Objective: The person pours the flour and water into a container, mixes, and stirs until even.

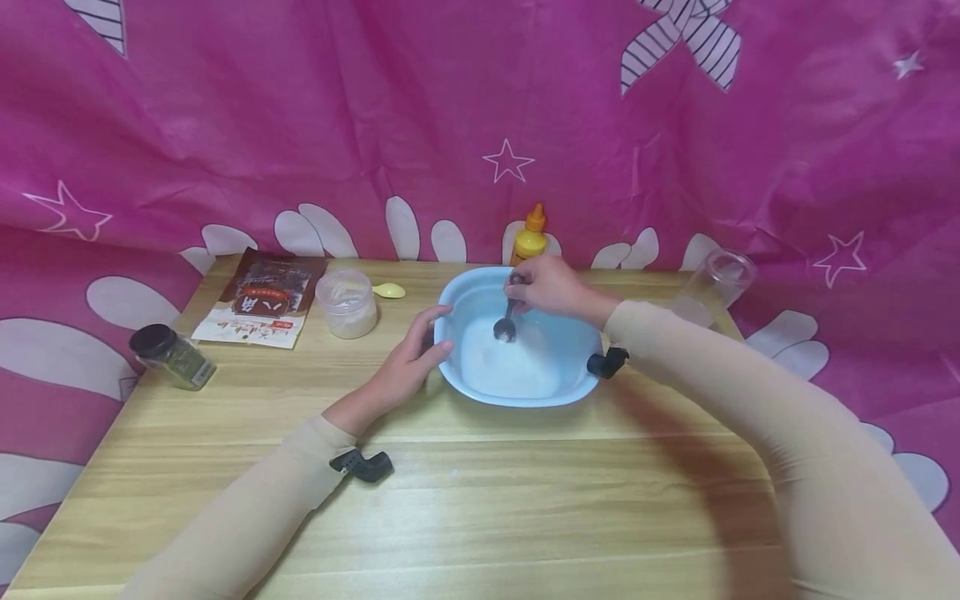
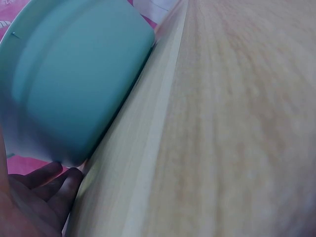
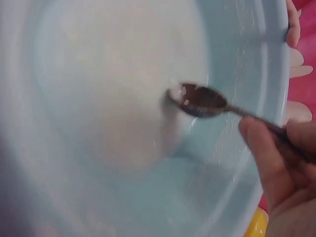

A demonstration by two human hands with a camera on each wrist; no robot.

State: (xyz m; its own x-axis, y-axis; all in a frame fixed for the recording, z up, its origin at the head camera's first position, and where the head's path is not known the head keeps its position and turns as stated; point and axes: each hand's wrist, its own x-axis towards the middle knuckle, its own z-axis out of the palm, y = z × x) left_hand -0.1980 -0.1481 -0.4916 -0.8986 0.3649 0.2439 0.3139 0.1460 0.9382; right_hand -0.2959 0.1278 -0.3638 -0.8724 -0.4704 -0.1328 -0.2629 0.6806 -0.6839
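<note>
Spoon, dark metal (image 1: 505,327), sits inside light blue plastic basin (image 1: 573,367) mid-table, bowl end down in white powder (image 1: 510,371), handle rising up and back toward the fingers; long axis steep, near vertical in head view. Right hand (image 1: 551,286) pinches the handle top, fingers curled round it. Left hand (image 1: 412,358) rests against basin's left rim, fingers relaxed, thumb on the edge. Wooden table (image 1: 480,500) around it: yellow squeeze bottle (image 1: 529,236) just behind basin, clear plastic jar with white contents (image 1: 347,302) and small yellow lid (image 1: 389,290) to the left, brown printed packet (image 1: 262,297), dark-capped spice jar (image 1: 171,357) lying far left, clear tilted cup (image 1: 712,287) far right. Pink patterned cloth (image 1: 375,108) behind.
</note>
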